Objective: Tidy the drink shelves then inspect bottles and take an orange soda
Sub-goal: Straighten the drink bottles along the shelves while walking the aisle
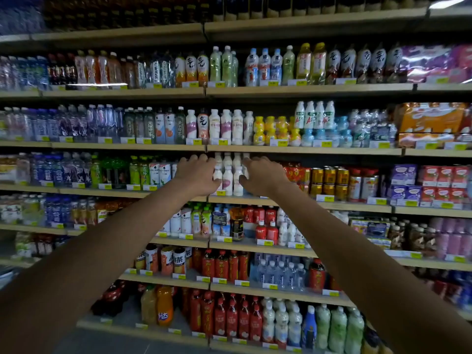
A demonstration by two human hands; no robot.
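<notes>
Both my arms reach out to a group of small white bottles (228, 179) on the middle shelf (288, 201). My left hand (196, 175) presses against the left side of the group, fingers curled over the leftmost bottles. My right hand (263, 176) cups the right side, thumb on a front bottle. The bottles stand upright between my two palms. An orange soda bottle (165, 306) with a blue logo stands on the bottom shelf, next to a paler yellow bottle (148, 304).
Shelves of drinks fill the view: water and green tea at the left, gold and red cans (329, 182) right of my hands, purple and red cartons (431, 180) far right, red-labelled bottles (224, 318) below. Yellow price tags line each shelf edge.
</notes>
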